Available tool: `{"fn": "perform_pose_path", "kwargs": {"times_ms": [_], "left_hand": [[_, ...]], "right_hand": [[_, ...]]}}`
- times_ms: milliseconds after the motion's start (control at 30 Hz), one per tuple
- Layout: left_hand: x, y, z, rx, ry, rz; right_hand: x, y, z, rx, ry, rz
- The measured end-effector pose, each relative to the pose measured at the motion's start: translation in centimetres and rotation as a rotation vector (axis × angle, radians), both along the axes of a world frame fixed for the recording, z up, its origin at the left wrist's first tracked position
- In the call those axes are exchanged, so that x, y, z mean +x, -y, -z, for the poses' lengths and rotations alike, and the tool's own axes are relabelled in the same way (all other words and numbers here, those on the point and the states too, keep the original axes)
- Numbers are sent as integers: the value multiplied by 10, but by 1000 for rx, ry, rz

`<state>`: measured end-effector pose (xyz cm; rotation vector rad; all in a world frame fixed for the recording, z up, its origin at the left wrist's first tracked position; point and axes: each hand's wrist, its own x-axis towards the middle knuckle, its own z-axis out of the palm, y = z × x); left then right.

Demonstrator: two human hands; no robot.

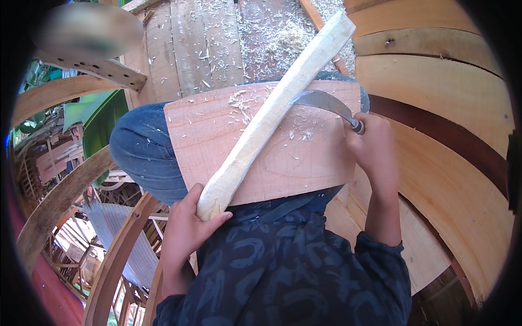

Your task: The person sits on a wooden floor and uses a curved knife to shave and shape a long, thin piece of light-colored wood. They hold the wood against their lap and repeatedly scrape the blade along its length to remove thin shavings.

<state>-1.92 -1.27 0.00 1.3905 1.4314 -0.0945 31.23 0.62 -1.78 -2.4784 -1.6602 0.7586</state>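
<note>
A long pale length of carved wood lies slantwise over a flat wooden board on my lap. My left hand is closed round its near end, thumb on one side and fingers on the other. In my right hand is the handle of a curved knife, like a sickle; most of the handle is hidden by my fingers. The blade reaches left across the board, and its tip meets the right edge of the pale wood near mid-length. Small shavings lie on the board.
Wood shavings litter the plank floor ahead. Curved plank walls rise on my right. To the left stand bent wooden ribs, with a corrugated sheet and green leaves beyond. A drilled wooden bar juts in at upper left.
</note>
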Motion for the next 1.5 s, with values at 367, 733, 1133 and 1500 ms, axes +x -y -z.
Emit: {"fn": "perform_pose_path", "kwargs": {"times_ms": [367,733,1133,1500], "left_hand": [[-5,-11,4,-209,141,-79],[-3,-6,8,-38,97,-8],[-6,-7,13,-33,125,-15],[-10,-6,14,-203,208,-95]], "right_hand": [[-54,30,14,15,-141,-166],[-28,4,22,49,135,-287],[3,-25,33,42,366,-117],[-20,-10,12,-32,155,-189]]}}
